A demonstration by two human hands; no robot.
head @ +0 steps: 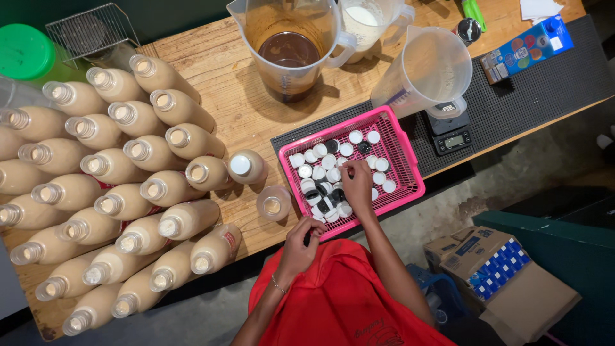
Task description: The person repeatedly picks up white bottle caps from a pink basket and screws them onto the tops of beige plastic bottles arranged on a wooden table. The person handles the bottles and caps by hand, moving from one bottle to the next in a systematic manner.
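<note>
Three jugs stand at the far side, with one pink basket, one scale and one blue carton. Bottles: roughly thirty, one capped. The basket holds some two dozen caps; exact count cannot be told.

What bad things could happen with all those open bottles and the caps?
The filled bottles stand packed together uncapped, so a bump could tip several and spill. The right hand digs in the pink basket of caps near the table edge; a tug might slide it off. One small bottle stands alone near the left hand.
</note>
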